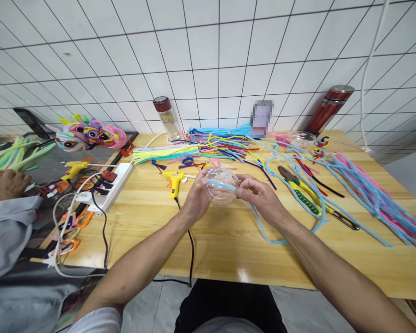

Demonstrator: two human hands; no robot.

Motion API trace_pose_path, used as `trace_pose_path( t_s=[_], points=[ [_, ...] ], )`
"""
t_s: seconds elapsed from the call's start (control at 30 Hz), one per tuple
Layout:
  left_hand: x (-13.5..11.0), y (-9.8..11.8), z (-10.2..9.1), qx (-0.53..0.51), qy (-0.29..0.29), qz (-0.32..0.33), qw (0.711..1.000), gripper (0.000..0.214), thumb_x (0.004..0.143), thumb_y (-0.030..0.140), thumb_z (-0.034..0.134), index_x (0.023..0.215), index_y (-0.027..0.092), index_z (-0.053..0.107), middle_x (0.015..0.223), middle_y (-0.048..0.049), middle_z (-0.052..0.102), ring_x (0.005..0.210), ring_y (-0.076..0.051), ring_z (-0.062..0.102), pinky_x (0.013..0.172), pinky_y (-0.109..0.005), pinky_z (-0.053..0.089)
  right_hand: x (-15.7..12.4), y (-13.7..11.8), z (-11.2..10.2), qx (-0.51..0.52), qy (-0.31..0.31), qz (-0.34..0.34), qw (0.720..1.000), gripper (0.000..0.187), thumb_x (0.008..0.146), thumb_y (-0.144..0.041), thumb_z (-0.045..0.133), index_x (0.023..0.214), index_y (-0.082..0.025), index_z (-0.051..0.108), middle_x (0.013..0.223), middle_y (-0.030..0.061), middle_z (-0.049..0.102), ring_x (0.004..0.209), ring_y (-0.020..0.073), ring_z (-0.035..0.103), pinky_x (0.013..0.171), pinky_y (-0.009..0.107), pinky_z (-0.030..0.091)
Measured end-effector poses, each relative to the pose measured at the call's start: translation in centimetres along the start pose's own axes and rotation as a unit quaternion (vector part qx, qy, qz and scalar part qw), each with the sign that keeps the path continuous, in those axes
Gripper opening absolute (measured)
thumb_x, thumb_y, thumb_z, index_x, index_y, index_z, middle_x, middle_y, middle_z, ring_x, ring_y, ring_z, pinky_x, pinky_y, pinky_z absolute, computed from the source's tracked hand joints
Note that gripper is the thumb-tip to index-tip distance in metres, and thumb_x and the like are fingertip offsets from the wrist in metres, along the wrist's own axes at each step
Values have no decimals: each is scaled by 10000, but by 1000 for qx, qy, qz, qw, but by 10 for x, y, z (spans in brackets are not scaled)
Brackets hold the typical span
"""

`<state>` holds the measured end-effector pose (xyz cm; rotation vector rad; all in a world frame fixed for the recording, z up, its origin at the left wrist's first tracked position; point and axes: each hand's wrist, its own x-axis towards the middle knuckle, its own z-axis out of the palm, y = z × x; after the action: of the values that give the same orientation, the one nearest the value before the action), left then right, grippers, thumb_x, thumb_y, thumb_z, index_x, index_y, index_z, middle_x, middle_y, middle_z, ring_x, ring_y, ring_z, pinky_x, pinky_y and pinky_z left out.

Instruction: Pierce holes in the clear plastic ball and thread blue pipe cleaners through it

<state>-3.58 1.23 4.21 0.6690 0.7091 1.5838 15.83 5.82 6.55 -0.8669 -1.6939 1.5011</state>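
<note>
A clear round plastic shell (221, 196) is held up over the front middle of the table. My left hand (198, 196) is closed around its left side. Across the shell's face runs a light blue pipe cleaner (222, 185), and my right hand (258, 194) pinches it at the shell's right rim. A light blue length trails from under the right hand onto the table; whether it is the same piece I cannot tell. Just left of my hands lies a yellow glue gun (174, 181). Green-and-yellow pliers (303, 194) lie to the right.
Bundles of coloured pipe cleaners (166, 154) lie behind, with more blue and pink ones (377, 199) at right. A glass bottle (167, 118), phone (261, 119) and red thermos (329, 108) stand by the wall. A power strip (116, 187) with cords is left, near a co-worker's hand (7, 185).
</note>
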Motion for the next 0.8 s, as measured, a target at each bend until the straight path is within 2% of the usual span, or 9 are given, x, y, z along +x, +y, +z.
trace_pose_path(
  t_s=[0.2,0.43,0.67,0.8],
  points=[
    [0,-1,-2,1,-3,-10,1000,469,763,454,785,1148,218,656,1153,-71,762,1121,-288,730,940,-413,601,0,-2,3,57,-15,14,998,323,787,-533,814,718,-234,716,1387,62,690,1351,299,586,1169,451,390],
    [2,0,-2,-31,-22,-8,999,420,836,476,709,1153,204,676,1194,-95,759,1195,-311,697,951,-431,596,1,2,1,70,-6,27,997,335,752,-545,853,707,-239,726,1383,66,699,1314,303,617,1138,464,434],
    [3,-3,-3,-12,0,-27,1000,462,767,438,798,1139,208,649,1178,-86,757,1164,-306,713,970,-442,588,1,4,2,72,-8,28,997,346,768,-541,844,707,-228,710,1314,67,721,1233,288,649,1081,454,481],
    [3,-3,0,-2,11,-20,1000,456,798,476,780,1146,208,658,1203,-86,756,1247,-312,678,1037,-451,552,2,4,2,72,-2,32,997,360,752,-554,850,707,-226,709,1277,70,730,1171,278,669,1051,448,503]
  ],
)
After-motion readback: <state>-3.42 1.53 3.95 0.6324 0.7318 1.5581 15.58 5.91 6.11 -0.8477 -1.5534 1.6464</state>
